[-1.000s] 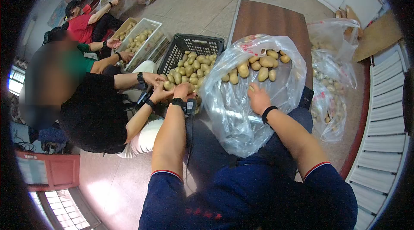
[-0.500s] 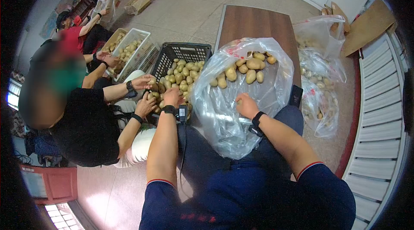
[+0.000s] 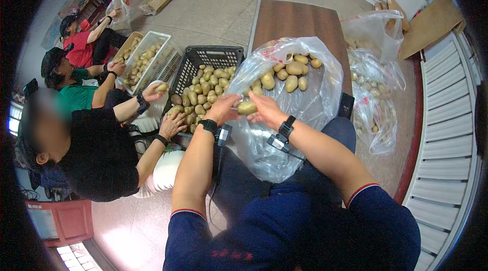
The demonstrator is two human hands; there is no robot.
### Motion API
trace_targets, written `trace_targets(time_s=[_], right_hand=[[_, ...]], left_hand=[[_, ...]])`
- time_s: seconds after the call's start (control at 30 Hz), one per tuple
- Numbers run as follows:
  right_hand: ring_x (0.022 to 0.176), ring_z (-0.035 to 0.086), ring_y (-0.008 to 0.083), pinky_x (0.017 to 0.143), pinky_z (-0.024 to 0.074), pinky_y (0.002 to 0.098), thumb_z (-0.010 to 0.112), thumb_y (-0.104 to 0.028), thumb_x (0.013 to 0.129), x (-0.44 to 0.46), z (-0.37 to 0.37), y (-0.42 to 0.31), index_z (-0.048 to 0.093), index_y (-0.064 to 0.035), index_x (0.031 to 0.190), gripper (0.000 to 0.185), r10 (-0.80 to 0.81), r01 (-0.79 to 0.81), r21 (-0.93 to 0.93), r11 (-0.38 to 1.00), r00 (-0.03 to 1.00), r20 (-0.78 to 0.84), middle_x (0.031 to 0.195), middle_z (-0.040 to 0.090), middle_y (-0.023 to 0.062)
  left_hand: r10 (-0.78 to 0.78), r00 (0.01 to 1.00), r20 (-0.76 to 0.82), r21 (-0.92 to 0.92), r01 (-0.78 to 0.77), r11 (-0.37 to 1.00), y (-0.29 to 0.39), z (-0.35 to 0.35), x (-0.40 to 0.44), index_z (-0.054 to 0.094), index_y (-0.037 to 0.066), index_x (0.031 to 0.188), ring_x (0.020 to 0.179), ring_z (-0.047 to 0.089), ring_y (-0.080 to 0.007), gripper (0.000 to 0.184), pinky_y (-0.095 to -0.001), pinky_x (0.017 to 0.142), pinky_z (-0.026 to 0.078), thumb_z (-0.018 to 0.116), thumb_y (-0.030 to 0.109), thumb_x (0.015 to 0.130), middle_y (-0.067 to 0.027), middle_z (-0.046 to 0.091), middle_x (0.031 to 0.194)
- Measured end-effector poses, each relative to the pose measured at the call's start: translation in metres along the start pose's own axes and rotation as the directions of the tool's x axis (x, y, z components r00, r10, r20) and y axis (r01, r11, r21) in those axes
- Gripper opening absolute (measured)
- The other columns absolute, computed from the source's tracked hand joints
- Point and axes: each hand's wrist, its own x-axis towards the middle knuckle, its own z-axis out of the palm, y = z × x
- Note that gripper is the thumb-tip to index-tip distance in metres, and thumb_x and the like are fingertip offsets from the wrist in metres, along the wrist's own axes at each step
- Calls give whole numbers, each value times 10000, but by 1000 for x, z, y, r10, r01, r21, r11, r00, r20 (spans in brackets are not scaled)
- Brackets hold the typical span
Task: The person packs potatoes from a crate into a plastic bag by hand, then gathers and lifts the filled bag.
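Observation:
A yellowish oval potato (image 3: 247,107) is between my two hands, above the near left edge of a clear plastic bag (image 3: 310,99). My left hand (image 3: 222,110) grips its left end, with the fingers partly hidden. From the other side, the fingers of my right hand (image 3: 267,111) close on its right end. Several potatoes (image 3: 294,69) lie inside the open bag, toward its far side. Left of my left hand, a black plastic crate (image 3: 215,53) holds many loose potatoes (image 3: 205,88).
A co-worker in black (image 3: 101,154) sits at the left, one hand in the crate and the other holding a potato. Further back are a white crate (image 3: 165,37) and two more people. A brown tabletop (image 3: 297,19) lies ahead; filled bags (image 3: 376,103) stand on the right.
My left hand has come up from the crate's potatoes toward the bag. My right hand has moved left from over the bag to meet it at a potato.

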Motion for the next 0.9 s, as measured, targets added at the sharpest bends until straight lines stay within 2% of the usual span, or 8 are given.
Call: trace_targets(time_s=[0.07, 0.23, 0.33, 0.4, 0.6, 0.7, 0.77, 0.9], right_hand=[[633, 642, 163, 539, 516, 262, 498, -450, 972, 2, 13, -5, 546, -20, 1120, 457, -40, 40, -29, 999, 999, -12, 904, 647, 99], [663, 645, 157, 560, 517, 253, 475, -444, 983, 10, 20, -2, 542, -26, 1172, 464, -198, 198, -84, 977, 980, 13, 951, 654, 87], [715, 663, 225, 605, 527, 318, 524, -406, 964, 14, 5, 7, 566, -8, 1153, 443, -282, 213, -371, 904, 949, -143, 1008, 662, 132], [822, 664, 347, 703, 526, 410, 588, -384, 912, 15, -29, 24, 583, 43, 1058, 451, -682, 322, -840, 437, 727, -76, 964, 660, 211], [942, 625, 440, 828, 496, 488, 669, -455, 809, -27, -80, 51, 607, 57, 1067, 576, -380, -225, -910, 348, 854, -356, 976, 662, 254], [958, 632, 429, 834, 502, 479, 663, -506, 786, -39, -67, 48, 630, 44, 1046, 609, -250, -412, -876, 253, 846, -470, 990, 662, 258], [956, 634, 425, 835, 504, 477, 643, -504, 796, -38, -67, 48, 645, 35, 1021, 584, -206, -406, -888, 217, 870, -448, 1000, 662, 253], [934, 642, 410, 820, 509, 479, 600, -424, 826, -19, -88, 74, 675, 16, 958, 465, -243, -304, -942, 143, 912, -331, 988, 665, 246]], left_hand=[[-22, 978, 206, -118, 47, 992, 0, -2, 1, 523, 90, 1212, 804, 627, -204, 414, -330, 635, 540, 576, 390, 932, -88, 605, 1067], [31, 984, 176, -243, 13, 970, 5, -10, -11, 527, 92, 1211, 785, 617, -180, 401, -269, 561, 518, 559, 386, 941, -57, 614, 1069], [27, 991, 132, -339, 20, 941, -2, -27, 0, 543, 99, 1173, 691, 611, -178, 353, -258, 535, 523, 583, 354, 933, -61, 622, 1037], [38, 999, 20, -399, -27, 916, 0, -28, -3, 545, 90, 1149, 676, 613, -179, 322, -258, 520, 525, 577, 326, 933, -64, 620, 1012], [-19, 901, -433, -537, -241, 808, -14, -61, 3, 514, 84, 1195, 820, 602, -250, 341, -341, 682, 561, 617, 247, 914, -82, 608, 993], [-7, 910, -414, -449, -197, 871, -30, -94, 11, 509, 38, 1148, 817, 602, -245, 283, -329, 624, 579, 546, 219, 933, -118, 574, 1064], [218, 850, -480, -52, -275, 960, -40, -102, 15, 504, 1, 1125, 824, 611, -249, 280, -329, 633, 586, 528, 201, 930, -131, 572, 1063], [-74, 833, -548, -330, -133, 935, -34, -98, 9, 505, -9, 1077, 772, 624, -282, 242, -373, 616, 583, 503, 174, 918, -153, 573, 979]])
